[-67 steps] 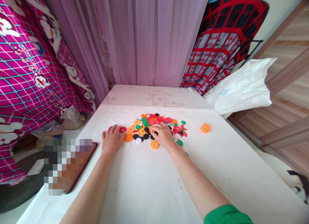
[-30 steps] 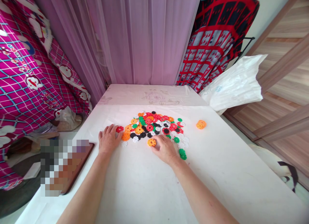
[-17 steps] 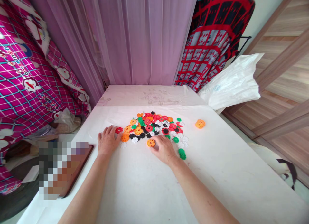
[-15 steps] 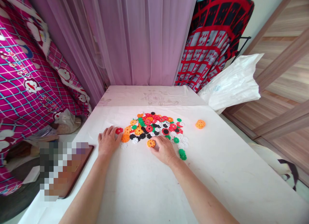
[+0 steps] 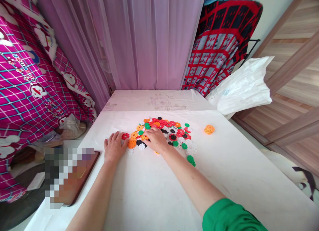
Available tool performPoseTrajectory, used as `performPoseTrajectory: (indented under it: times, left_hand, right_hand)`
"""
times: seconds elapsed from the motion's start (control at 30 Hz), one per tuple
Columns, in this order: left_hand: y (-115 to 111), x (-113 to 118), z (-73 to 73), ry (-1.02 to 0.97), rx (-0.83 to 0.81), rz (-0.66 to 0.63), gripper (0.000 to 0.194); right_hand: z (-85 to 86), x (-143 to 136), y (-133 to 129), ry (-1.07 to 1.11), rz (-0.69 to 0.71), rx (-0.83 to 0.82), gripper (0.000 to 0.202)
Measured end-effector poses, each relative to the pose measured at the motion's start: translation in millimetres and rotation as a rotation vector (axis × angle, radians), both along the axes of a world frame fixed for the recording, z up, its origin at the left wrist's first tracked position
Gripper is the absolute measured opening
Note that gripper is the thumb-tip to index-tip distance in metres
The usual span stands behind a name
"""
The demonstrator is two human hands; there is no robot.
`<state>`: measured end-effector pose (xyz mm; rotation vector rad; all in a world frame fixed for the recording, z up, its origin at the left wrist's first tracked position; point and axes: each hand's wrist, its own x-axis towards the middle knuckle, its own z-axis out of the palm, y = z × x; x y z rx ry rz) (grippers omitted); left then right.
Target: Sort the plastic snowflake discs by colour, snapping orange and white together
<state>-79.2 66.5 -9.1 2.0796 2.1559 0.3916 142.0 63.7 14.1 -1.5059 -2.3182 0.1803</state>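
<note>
On the white table lies a loose pile of flower-shaped plastic discs (image 5: pixel 179 132) in red, orange, green, black and white. My left hand (image 5: pixel 115 147) rests palm down at the left of the pile, fingers apart and holding nothing. Just beyond its thumb is a red disc (image 5: pixel 125 136). Reaching over the pile, my right hand (image 5: pixel 156 140) has its thumb and fingertips closed on the edge of an orange disc (image 5: pixel 143 137). Another orange piece (image 5: pixel 157 152) shows only partly below that hand. Part of the pile is hidden behind the right hand.
A clump of orange discs (image 5: pixel 209 129) sits apart on the right, and green discs (image 5: pixel 191 160) lie nearer me. At the table's left edge is a phone-like device (image 5: pixel 83 181), partly pixelated. A white bag (image 5: pixel 244 88) stands beyond the right edge.
My right hand has moved left and forward into the pile, leaving the orange piece it was touching on the table. The left hand stays in place; the view has shifted slightly.
</note>
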Motion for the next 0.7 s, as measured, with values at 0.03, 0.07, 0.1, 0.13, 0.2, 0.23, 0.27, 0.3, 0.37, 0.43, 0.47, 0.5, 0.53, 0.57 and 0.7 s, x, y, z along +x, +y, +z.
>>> performPoseTrajectory:
  times: [0.03,0.07,0.1,0.13,0.2,0.23,0.27,0.3,0.37,0.43,0.47,0.5,0.53,0.57,0.7]
  left_hand:
    - [0.1,-0.2,-0.5,-0.004,0.004,-0.001,0.051]
    - [0.3,-0.5,-1.2,-0.008,0.008,-0.001,0.051]
    - [0.6,-0.7,-1.9,-0.011,0.011,-0.003,0.051]
    - [0.9,-0.9,-2.5,-0.013,0.014,-0.005,0.051]
    - [1.4,-1.1,-3.4,-0.011,0.021,-0.008,0.051]
    - [1.5,-1.0,-3.6,-0.009,0.024,-0.008,0.05]
    - [1.6,-0.9,-3.5,-0.006,0.025,-0.007,0.05]
    - [1.5,-0.8,-3.4,-0.003,0.024,-0.006,0.051]
    - [1.3,-0.8,-2.7,0.003,0.02,-0.007,0.051]
    - [1.2,-0.8,-2.2,0.007,0.016,-0.008,0.052]
    - [1.2,-0.9,-2.1,0.009,0.014,-0.007,0.052]
    - [1.3,-0.9,-2.0,0.011,0.012,-0.006,0.052]
    - [1.5,-0.9,-1.9,0.014,0.01,-0.006,0.052]
    - [1.6,-0.8,-1.7,0.017,0.008,-0.005,0.053]
    - [1.4,0.1,0.2,0.027,0.003,-0.005,0.052]
  right_hand:
    - [1.1,-1.7,1.9,-0.029,-0.027,-0.031,0.018]
    - [1.9,-2.5,2.6,-0.054,-0.063,-0.06,0.021]
    - [2.6,-2.5,2.4,-0.073,-0.101,-0.085,0.024]
    - [3.1,-2.1,1.7,-0.084,-0.139,-0.106,0.027]
    - [4.0,-0.8,0.1,-0.089,-0.202,-0.14,0.031]
    - [4.2,-0.3,-0.3,-0.083,-0.224,-0.154,0.033]
    - [4.2,0.2,-0.2,-0.073,-0.24,-0.165,0.035]
    - [4.0,0.8,0.2,-0.059,-0.25,-0.171,0.037]
    - [2.6,2.6,1.1,-0.015,-0.261,-0.169,0.04]
    - [0.7,6.8,-0.1,0.065,-0.268,-0.134,0.043]
    - [-0.3,10.1,-2.3,0.121,-0.27,-0.105,0.044]
    - [-1.4,14.3,-5.9,0.184,-0.273,-0.075,0.045]
    - [-2.6,19.1,-11.1,0.246,-0.273,-0.046,0.047]
    - [-3.8,24.3,-17.9,0.3,-0.269,-0.026,0.048]
    - [-11.4,43.2,-53.4,0.397,-0.235,-0.039,0.049]
